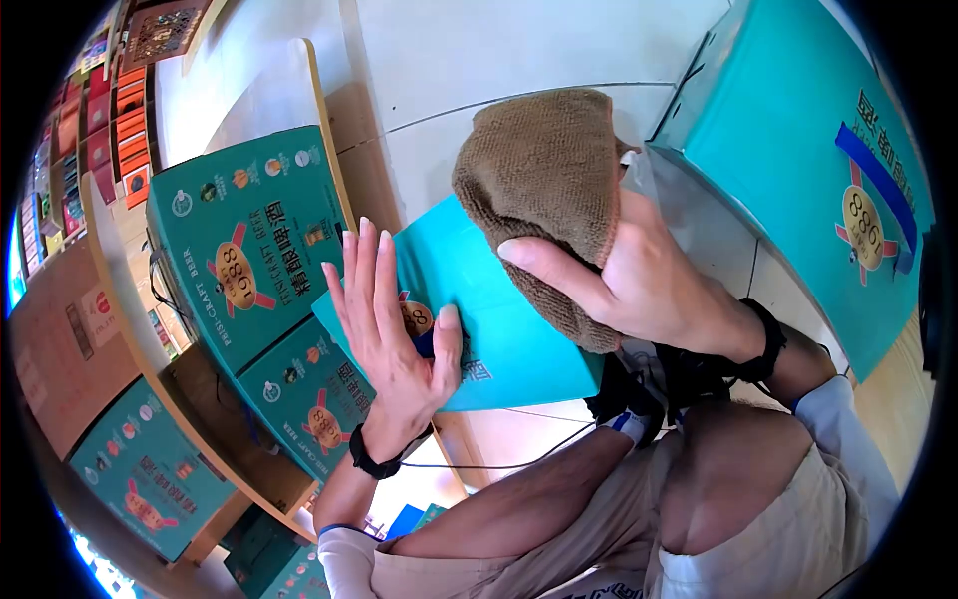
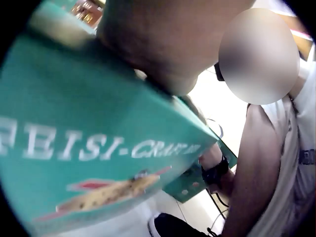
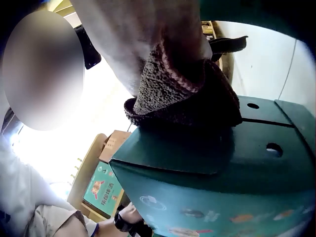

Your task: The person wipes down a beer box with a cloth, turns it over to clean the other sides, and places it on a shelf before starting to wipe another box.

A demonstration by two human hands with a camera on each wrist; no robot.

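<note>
Between the person's legs and the shelf, a green beer carton point(image 1: 509, 344) is held in front of the body. My left hand point(image 1: 391, 339) rests on its printed side, fingers straight and thumb spread. A folded brown towel point(image 1: 544, 175) is gripped by my right hand point(image 1: 664, 275), thumb on top. In the right wrist view the towel point(image 3: 173, 96) lies against the carton's face point(image 3: 192, 153) that has a flap and punched holes. Large "FEISI-CRAFT" lettering shows on the carton point(image 2: 98, 113) in the left wrist view.
Another green carton point(image 1: 798, 170) with blue tape stands on the right. At the left, a wooden shelf point(image 1: 324, 130) holds several green cartons point(image 1: 249, 240) and a brown box point(image 1: 75, 339). White floor tiles point(image 1: 429, 60) lie beyond. A thin cable point(image 1: 489, 465) runs by the left wrist.
</note>
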